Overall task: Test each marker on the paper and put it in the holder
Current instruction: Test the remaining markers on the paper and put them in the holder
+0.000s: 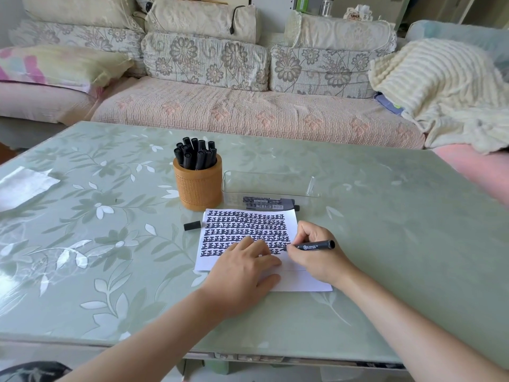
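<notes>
A white paper (303,281) covered with rows of black marks lies on the table. My right hand (316,255) grips a black marker (314,246), its tip touching the paper at the end of a row. My left hand (242,271) presses flat on the paper's lower part. A loose black cap (192,225) lies just left of the sheet. The orange holder (199,186) stands behind the paper, filled with several black markers (196,154).
A clear plastic box (270,186) sits right of the holder with a couple of markers (268,204) in it. The table (110,244) has a green floral cover. A white sheet (23,186) lies at far left. A sofa stands behind.
</notes>
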`<state>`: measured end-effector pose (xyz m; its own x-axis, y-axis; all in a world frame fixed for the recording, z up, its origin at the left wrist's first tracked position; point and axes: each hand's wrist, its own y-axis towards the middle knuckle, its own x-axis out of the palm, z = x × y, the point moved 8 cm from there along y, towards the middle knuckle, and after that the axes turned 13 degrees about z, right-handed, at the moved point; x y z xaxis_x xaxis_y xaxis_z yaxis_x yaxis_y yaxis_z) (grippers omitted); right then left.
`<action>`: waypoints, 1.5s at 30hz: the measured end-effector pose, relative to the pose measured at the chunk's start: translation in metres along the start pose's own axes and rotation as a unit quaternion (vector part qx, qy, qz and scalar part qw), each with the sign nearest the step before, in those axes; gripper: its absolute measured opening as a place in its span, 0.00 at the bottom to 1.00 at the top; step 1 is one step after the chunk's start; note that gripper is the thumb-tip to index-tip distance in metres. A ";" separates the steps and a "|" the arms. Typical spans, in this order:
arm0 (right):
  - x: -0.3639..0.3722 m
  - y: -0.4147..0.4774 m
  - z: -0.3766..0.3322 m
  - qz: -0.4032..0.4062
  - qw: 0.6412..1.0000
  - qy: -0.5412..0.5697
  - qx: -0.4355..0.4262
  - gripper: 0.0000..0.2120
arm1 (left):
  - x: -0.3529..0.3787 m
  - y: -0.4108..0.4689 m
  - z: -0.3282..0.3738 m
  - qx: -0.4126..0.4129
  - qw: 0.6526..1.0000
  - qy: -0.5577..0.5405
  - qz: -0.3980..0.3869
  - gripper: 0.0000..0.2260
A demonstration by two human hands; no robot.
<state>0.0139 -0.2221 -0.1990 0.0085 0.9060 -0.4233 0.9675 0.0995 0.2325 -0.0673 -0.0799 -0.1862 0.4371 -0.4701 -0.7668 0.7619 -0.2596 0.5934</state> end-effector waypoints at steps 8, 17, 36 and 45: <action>0.001 0.000 -0.001 -0.007 1.000 -0.006 -0.015 0.10 | 0.000 0.000 0.000 -0.003 1.000 0.001 0.000 0.11; 0.001 0.001 -0.003 -0.007 1.000 0.006 -0.015 0.09 | 0.000 0.000 -0.001 -0.002 1.000 0.001 -0.001 0.11; 0.001 0.002 -0.003 -0.022 0.999 0.025 -0.002 0.09 | 0.000 0.000 0.001 0.003 1.000 -0.010 0.004 0.11; -0.012 0.005 -0.022 0.025 0.998 0.055 0.004 0.08 | -0.001 0.001 -0.001 0.020 0.999 -0.035 -0.014 0.13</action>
<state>0.0130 -0.2233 -0.1740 0.0290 0.9495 -0.3124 0.9687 0.0504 0.2431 -0.0662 -0.0789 -0.1847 0.3807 -0.5192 -0.7652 0.7527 -0.3068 0.5825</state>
